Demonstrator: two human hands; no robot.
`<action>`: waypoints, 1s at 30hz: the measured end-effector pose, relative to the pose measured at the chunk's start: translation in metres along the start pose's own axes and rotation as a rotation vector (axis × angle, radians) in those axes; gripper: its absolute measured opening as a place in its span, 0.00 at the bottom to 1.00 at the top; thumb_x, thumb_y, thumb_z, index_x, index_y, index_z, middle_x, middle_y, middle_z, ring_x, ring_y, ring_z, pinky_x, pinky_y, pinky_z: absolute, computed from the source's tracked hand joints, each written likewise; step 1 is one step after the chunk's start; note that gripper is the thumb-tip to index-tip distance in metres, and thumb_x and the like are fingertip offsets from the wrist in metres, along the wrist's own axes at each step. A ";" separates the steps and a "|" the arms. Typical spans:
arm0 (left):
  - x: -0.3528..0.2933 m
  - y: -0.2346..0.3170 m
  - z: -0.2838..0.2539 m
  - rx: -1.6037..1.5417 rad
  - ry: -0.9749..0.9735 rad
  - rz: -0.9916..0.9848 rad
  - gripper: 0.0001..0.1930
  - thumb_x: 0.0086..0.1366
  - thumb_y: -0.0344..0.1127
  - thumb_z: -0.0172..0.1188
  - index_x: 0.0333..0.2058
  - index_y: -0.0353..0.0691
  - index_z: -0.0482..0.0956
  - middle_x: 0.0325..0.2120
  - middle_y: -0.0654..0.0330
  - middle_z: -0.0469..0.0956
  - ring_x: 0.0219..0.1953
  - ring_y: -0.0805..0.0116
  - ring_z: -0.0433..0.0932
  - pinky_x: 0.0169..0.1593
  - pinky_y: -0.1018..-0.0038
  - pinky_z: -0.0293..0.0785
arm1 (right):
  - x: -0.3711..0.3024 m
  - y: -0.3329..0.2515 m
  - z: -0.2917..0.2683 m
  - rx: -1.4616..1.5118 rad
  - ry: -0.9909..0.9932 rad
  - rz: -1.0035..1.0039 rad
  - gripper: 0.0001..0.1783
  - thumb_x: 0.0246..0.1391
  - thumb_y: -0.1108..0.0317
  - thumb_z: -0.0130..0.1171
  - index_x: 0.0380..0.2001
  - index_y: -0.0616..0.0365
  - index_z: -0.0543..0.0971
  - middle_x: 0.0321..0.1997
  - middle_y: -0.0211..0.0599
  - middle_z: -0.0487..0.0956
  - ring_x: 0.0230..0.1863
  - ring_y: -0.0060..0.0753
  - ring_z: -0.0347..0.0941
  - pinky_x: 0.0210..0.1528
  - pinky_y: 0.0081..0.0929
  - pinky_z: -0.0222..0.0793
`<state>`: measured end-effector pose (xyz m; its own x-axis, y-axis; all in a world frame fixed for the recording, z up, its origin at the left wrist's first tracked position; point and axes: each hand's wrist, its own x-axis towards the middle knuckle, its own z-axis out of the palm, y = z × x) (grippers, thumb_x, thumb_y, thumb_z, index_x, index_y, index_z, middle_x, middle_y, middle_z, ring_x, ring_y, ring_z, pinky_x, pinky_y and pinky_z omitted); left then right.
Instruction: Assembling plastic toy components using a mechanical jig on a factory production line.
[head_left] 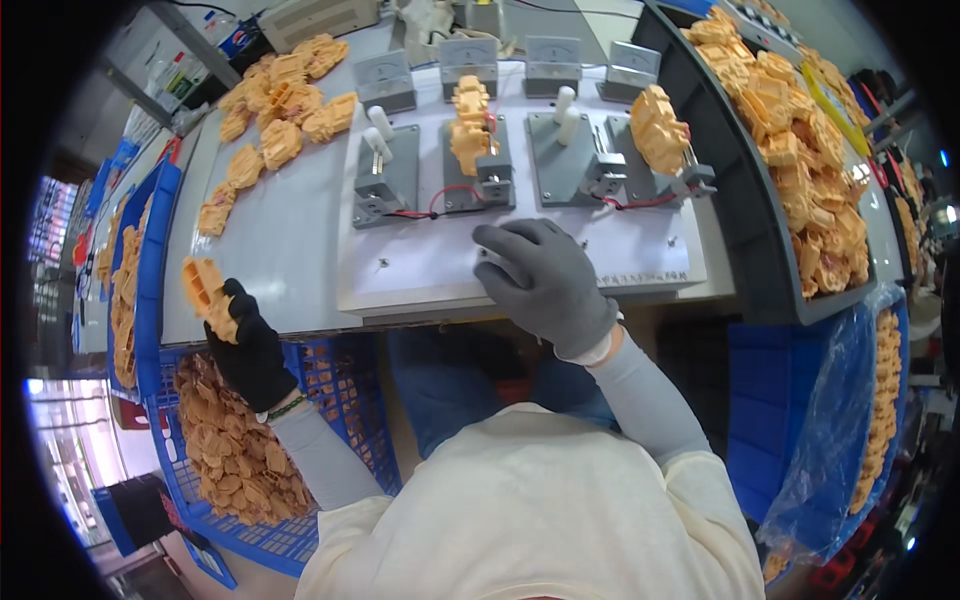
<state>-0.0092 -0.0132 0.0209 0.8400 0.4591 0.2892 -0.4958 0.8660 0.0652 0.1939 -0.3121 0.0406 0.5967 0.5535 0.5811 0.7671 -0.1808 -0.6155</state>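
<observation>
My left hand (248,350), in a black glove, is closed on a tan molded plastic part (207,292) over the table's front left edge. My right hand (545,280), in a grey glove, hovers over or rests on the front of a white test board (420,275). Its thumb and fingers are apart around a small metal stud (484,253); whether they touch it I cannot tell. Similar plastic parts sit on two grey fixtures, one left of centre (470,125) and one at the right (658,130). Bare white posts show on the other fixtures (387,175) (566,150).
Several panel meters (470,62) line the board's back. Loose tan parts (282,143) lie on the table at left. A dark grey bin (735,200) heaped with parts stands at right. Below the table are a blue crate (365,410) of parts and blue bins (765,400) with plastic film.
</observation>
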 end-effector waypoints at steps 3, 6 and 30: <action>-0.001 -0.014 0.013 0.002 0.002 0.134 0.25 0.59 0.28 0.51 0.55 0.35 0.55 0.43 0.59 0.61 0.37 0.71 0.63 0.33 0.79 0.65 | -0.005 0.003 -0.008 0.109 0.014 -0.036 0.12 0.39 0.75 0.62 0.32 0.59 0.79 0.31 0.41 0.77 0.31 0.38 0.74 0.32 0.28 0.70; -0.003 -0.014 0.019 -0.046 -0.046 0.165 0.25 0.58 0.28 0.52 0.54 0.37 0.57 0.43 0.59 0.62 0.39 0.70 0.63 0.34 0.78 0.65 | -0.006 0.006 -0.008 0.170 0.043 -0.013 0.10 0.39 0.76 0.62 0.31 0.60 0.80 0.29 0.41 0.78 0.27 0.34 0.75 0.29 0.24 0.70; 0.021 -0.056 0.040 0.223 -0.121 0.184 0.23 0.54 0.28 0.60 0.48 0.38 0.63 0.34 0.60 0.66 0.35 0.70 0.67 0.32 0.79 0.69 | -0.007 0.016 -0.012 0.234 -0.023 0.025 0.10 0.39 0.70 0.62 0.30 0.52 0.80 0.28 0.35 0.78 0.30 0.38 0.75 0.31 0.29 0.71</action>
<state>0.0271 -0.0601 0.0612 0.7061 0.5654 0.4264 -0.6842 0.6999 0.2049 0.2049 -0.3289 0.0332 0.6075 0.5698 0.5533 0.6748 -0.0029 -0.7380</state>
